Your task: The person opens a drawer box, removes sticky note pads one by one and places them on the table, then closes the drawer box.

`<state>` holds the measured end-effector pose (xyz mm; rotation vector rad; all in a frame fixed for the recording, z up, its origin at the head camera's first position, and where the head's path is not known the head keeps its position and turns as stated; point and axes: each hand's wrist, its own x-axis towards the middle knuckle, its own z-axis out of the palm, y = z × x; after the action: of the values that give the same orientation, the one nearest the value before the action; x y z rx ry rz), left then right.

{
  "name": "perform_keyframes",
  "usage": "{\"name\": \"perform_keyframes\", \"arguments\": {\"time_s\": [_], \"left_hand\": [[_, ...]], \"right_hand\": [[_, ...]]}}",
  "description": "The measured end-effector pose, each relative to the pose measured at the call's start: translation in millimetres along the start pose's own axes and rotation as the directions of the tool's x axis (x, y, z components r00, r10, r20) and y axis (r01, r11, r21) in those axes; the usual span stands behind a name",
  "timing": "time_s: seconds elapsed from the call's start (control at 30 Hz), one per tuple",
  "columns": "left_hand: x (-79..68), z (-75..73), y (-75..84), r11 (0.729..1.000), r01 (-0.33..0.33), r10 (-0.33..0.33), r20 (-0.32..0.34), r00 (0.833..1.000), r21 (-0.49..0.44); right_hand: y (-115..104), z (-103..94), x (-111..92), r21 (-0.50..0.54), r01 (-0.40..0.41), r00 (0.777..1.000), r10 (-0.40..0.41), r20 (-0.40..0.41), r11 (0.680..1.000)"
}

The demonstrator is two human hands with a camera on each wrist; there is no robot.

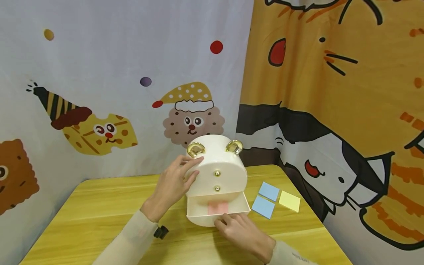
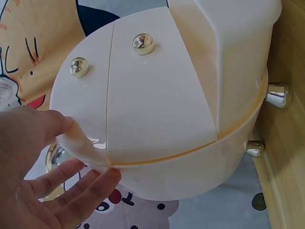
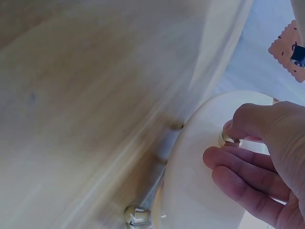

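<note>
A white drawer box with gold ears and gold knobs stands on the table, its bottom drawer pulled out. Inside that drawer lies a pink sticky note pad. My left hand rests against the box's upper left side, thumb at the front edge and fingers spread near the gold ear. Low at the drawer's front, my right hand pinches a gold knob between thumb and finger, as the right wrist view shows. In the left wrist view, the two upper drawers are closed.
Two blue sticky note pads and a yellow one lie to the right of the box on the wood-grain table. Curtains with cartoon prints hang behind and at the right. Short gold feet hold up the box.
</note>
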<state>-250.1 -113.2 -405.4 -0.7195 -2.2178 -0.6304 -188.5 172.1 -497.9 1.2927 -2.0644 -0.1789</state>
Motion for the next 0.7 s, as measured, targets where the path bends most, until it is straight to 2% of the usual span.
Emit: {"name": "perform_keyframes", "arguments": {"time_s": [0.33,0.7], "left_hand": [[0.4,0.8,-0.8,1.0,0.007,-0.007,0.001,1.0,0.001],[0.9,1.2,0.2,1.0,0.009,-0.009,0.008,1.0,0.004]], "right_hand": [[-3.1,-1.3,-3.3,-0.005,-0.002,0.998,0.002,-0.056,1.0],[-6.7,-8.2,-7.9,-0.003,-0.003,1.0,0.003,-0.019,1.0]]}}
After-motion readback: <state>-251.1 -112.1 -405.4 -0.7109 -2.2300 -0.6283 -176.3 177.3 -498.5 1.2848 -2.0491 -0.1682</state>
